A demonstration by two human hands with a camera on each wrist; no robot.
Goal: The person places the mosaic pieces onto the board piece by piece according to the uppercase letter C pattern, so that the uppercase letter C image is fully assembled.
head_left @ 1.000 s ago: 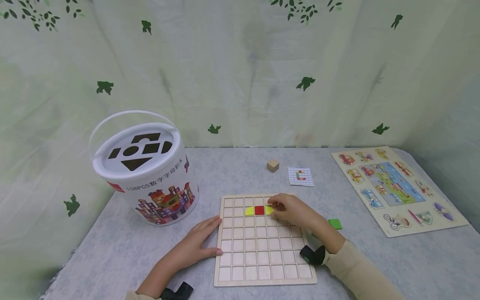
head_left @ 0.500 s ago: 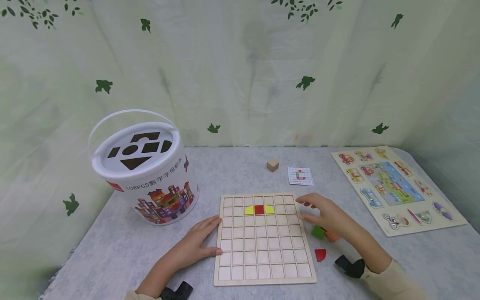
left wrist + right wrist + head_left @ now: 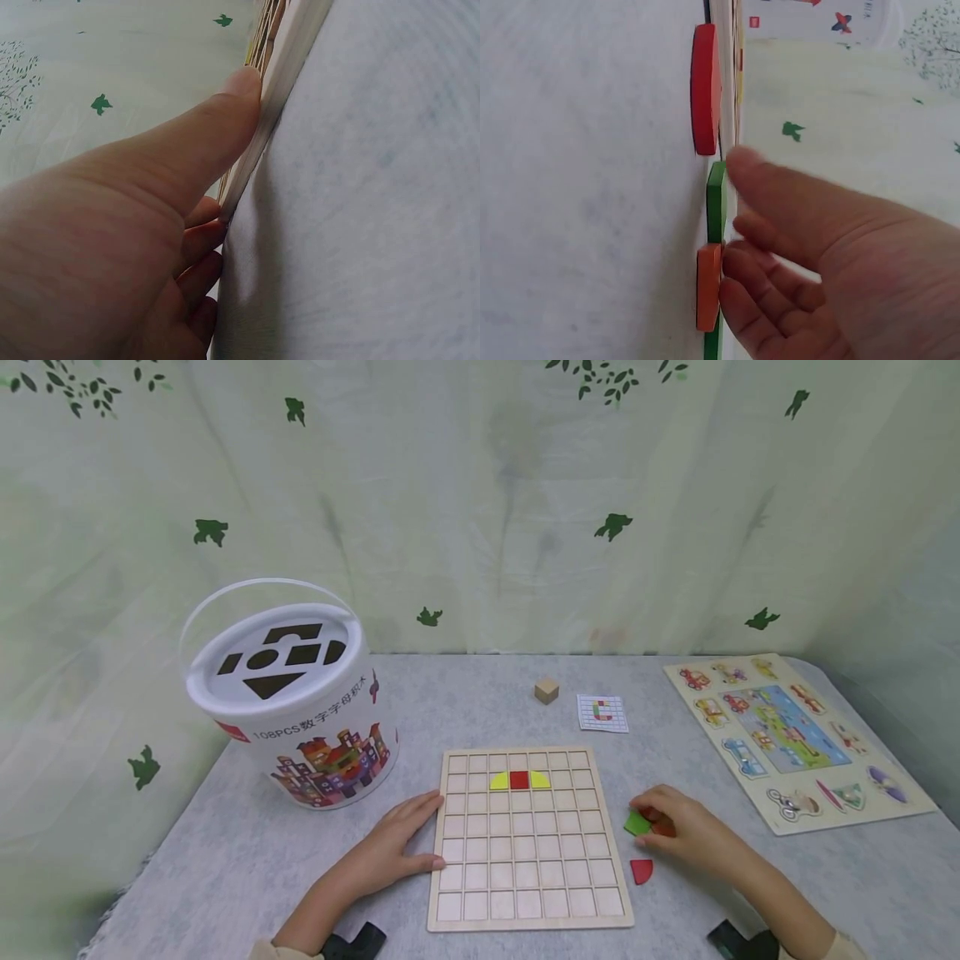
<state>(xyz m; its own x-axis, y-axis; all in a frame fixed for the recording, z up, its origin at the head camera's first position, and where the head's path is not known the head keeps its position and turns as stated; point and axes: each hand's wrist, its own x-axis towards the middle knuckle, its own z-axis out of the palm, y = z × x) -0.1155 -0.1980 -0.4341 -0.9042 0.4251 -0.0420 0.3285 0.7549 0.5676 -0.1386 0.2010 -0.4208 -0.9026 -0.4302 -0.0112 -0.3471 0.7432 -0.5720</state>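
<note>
Moved nearer: your right hand (image 3: 688, 828), to flat green square tile (image 3: 637, 823), right of pale wooden grid board (image 3: 501, 850) | grip apart | your left hand (image 3: 395, 841), fingers extended, touches board's left edge.

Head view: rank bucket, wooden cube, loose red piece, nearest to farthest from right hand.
1. Loose red piece: right of the board.
2. Wooden cube: beyond the board's far edge.
3. Bucket: left, farthest from the right hand.

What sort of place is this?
Looks like a small tabletop play corner, possibly set up for recording: a white toy bucket and a gridded wooden board with coloured pieces, in front of a curtain printed with leaves and birds.
</note>
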